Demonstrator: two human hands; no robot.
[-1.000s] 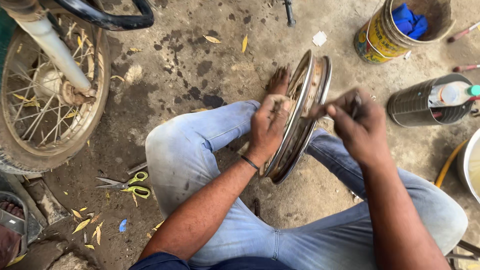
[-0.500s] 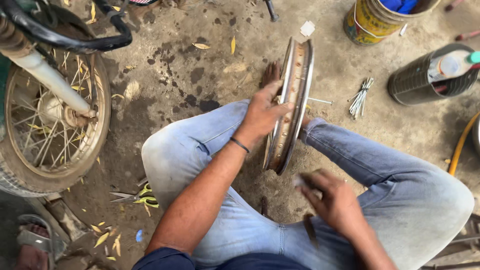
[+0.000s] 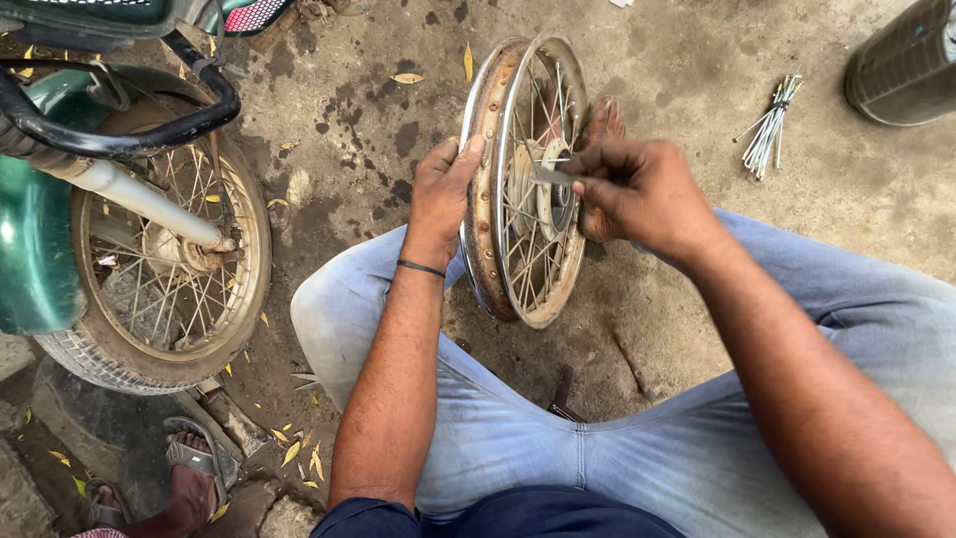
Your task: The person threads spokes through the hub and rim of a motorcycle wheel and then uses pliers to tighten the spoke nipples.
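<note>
Between the seated person's knees, the left hand (image 3: 443, 194) is gripping the rusty upright wheel rim (image 3: 523, 179) while the right hand (image 3: 637, 189) is pinching a loose spoke (image 3: 550, 177) at the hub (image 3: 553, 194), apparently lacing; seating it demands careful alignment.

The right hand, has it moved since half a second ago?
Yes. The right hand rose from the lap to the wheel rim's hub, holding a spoke.
</note>
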